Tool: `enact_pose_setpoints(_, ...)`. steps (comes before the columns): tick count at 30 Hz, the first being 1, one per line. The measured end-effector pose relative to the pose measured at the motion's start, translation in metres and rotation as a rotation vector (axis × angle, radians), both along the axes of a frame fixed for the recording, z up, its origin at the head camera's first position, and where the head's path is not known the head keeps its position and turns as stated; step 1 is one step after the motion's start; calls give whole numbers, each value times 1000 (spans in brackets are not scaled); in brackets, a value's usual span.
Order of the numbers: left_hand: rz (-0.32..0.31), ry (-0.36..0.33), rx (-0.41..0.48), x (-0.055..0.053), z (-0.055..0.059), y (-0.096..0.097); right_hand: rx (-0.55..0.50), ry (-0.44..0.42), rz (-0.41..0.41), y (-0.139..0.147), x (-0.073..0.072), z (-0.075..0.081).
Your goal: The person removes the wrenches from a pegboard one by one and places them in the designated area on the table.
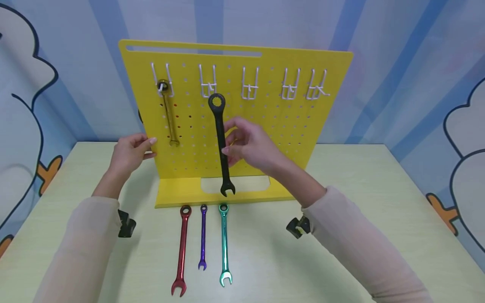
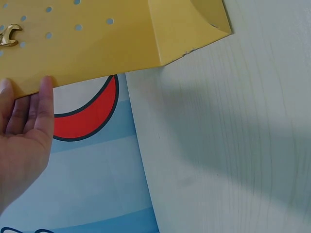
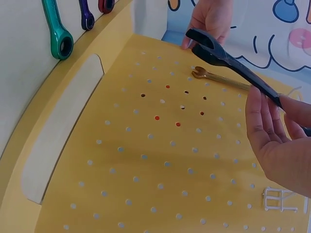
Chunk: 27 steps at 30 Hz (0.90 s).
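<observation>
My right hand (image 1: 251, 143) pinches a black combination wrench (image 1: 221, 139) by its shank, ring end up and open jaw down, in front of the yellow pegboard (image 1: 265, 118). The wrench's ring is just below the second hook (image 1: 208, 87) from the left; whether they touch I cannot tell. With thumb and fingers my left hand (image 1: 130, 153) grips the board's left edge, as the left wrist view also shows. A gold wrench (image 1: 169, 118) hangs by its ring from the leftmost hook (image 1: 170, 82).
On the table before the board lie a red wrench (image 1: 182, 248), a small purple wrench (image 1: 203, 237) and a green wrench (image 1: 225, 244). Three white hooks (image 1: 250, 86) stand further right on the board. A patterned blue wall (image 1: 242, 21) rises behind.
</observation>
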<state>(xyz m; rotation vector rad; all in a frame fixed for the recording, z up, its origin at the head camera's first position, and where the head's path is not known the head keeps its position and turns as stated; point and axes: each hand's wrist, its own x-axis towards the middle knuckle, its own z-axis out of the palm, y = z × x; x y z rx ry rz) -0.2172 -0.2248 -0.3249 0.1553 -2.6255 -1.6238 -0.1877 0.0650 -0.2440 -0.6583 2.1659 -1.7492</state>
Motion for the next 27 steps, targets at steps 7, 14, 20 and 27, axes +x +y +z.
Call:
enact_pose_setpoints(7, 7, -3, 2, 1, 1, 1, 28, -52, 18, 4, 0, -10)
enact_pose_setpoints(14, -6, -17, 12, 2, 2, 0, 49, -110, 31, 10, -1, -29)
enact_pose_setpoints(20, 2, -15, -1, 2, 2, 1, 93, -177, 34, 17, -1, -48)
enact_pose_setpoints(27, 5, -11, 0, 2, 2, 1, 147, -241, 14, 23, 2, -68)
